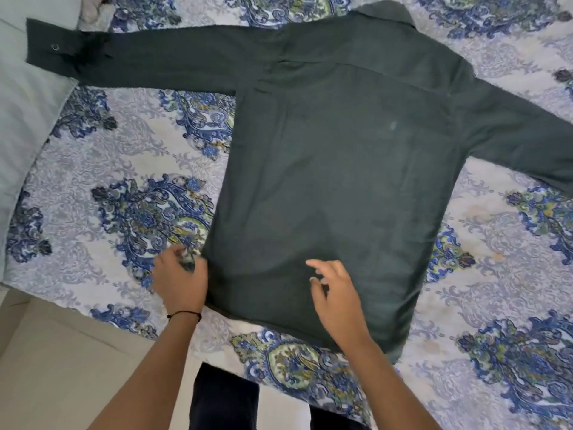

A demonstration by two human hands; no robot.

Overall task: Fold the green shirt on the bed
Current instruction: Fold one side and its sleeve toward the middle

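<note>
The dark green long-sleeved shirt point(335, 169) lies flat and back up on the patterned bed point(93, 187), collar at the far side, both sleeves spread out to the left and right. My left hand point(179, 280) sits at the shirt's near left hem corner with its fingers curled at the edge; whether it pinches the cloth is hard to tell. My right hand point(335, 290) hovers just over the lower back of the shirt, fingers loosely spread and holding nothing.
A pale pillow point(28, 113) lies at the left under the cuff of the left sleeve. The bed's near edge runs diagonally at the lower left, with floor point(62, 367) beyond it. My dark trouser legs show at the bottom.
</note>
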